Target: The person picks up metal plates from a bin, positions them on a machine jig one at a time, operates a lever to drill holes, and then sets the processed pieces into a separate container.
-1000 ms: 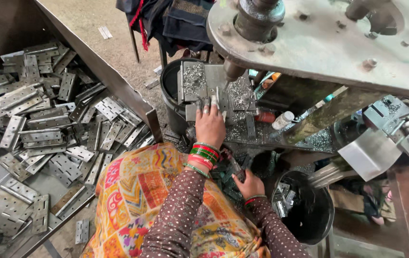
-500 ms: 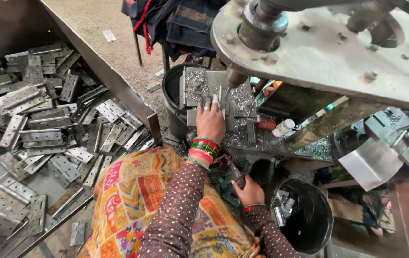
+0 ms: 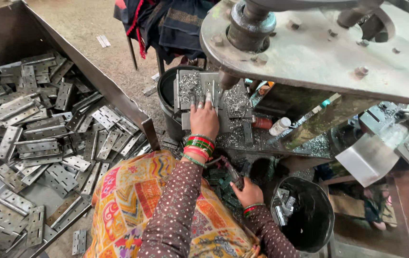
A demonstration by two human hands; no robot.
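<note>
Steel hinge plate [image 3: 203,87], flat, perforated, pressed under extended fingers of left hand [image 3: 204,119]; right hand [image 3: 246,192] curled gripping dark metal piece [image 3: 232,173] beside black bucket [image 3: 320,224].

view: one head-worn camera only, no second view to share | position: above the seated person's lap | facing: steeply down and forward over the arms | range: close, left hand [image 3: 204,119] mid-frame at the press bed [image 3: 228,102] | edges: bin of hinge plates [image 3: 46,138] left, black bucket [image 3: 309,220] lower right
</note>
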